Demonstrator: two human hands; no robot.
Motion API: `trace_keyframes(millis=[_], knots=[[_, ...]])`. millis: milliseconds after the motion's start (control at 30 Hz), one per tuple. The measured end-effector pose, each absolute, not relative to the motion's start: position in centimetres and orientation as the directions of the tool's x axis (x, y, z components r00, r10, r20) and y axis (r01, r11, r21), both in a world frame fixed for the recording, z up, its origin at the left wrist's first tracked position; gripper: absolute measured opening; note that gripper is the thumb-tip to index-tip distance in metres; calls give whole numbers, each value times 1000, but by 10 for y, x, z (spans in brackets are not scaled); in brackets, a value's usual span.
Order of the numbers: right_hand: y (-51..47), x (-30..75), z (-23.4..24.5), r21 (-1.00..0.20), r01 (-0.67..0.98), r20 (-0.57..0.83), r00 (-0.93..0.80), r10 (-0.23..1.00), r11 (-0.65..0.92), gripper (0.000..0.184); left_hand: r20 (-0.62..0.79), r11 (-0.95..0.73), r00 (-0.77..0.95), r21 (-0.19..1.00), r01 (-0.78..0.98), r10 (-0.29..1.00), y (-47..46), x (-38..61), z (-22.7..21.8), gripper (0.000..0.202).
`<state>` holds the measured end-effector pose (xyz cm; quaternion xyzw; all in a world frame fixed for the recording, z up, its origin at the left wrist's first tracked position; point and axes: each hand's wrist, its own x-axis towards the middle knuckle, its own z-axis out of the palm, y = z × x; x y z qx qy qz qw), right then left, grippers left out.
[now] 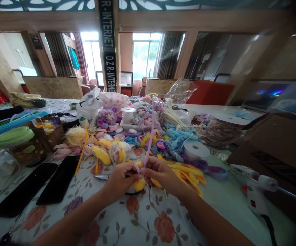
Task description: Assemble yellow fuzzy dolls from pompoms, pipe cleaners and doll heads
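A long purple pipe cleaner [150, 140] rises nearly upright from between my two hands. My left hand [123, 179] pinches its bent short end between thumb and fingers. My right hand [162, 174] is closed on the lower part of the long length, close beside the left. Just under the hands is a yellow fluffy piece [139, 185], partly covered. A metal blade [102, 177] pokes out behind my left wrist, and the rest of it is hidden. Yellow fuzzy strips [189, 174] lie beyond my right hand.
Doll heads, yarn and wrapped pieces pile up ahead, with a white spool [196, 150] at their right. Two black phones [58, 181] and a green-lidded jar [18, 145] stand left. A hot glue gun [255, 191] sits right, before a cardboard box [266, 157].
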<state>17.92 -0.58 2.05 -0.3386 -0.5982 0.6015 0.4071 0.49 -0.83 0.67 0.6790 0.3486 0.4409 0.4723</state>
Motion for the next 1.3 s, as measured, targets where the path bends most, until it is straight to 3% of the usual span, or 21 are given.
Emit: trace_keyframes(millis=[233,367,533,800,900,1100,1300], knots=[[-14,164,19,-977,-204,126,-280,952,70,28,141,-5,396,945,-326,907,-10,7,-2,18],[-15,158,15,-981,-114,176,-190,966,156,24,82,105,367,880,-462,927,-12,11,-4,17],[-18,158,12,-928,109,348,-100,932,358,18,52,114,301,853,-510,952,-13,15,-6,18],[-23,160,11,-782,299,538,-117,835,547,12,87,-18,173,931,-365,981,-13,16,-5,25],[-22,162,14,-823,301,472,-108,875,481,15,71,4,213,942,-334,975,-12,13,1,24],[-17,165,19,-964,133,207,-161,965,229,23,107,-57,220,973,-222,969,-8,8,4,26],[-10,174,18,-924,256,207,-285,936,283,18,200,-203,196,979,-3,960,-6,5,-1,22]])
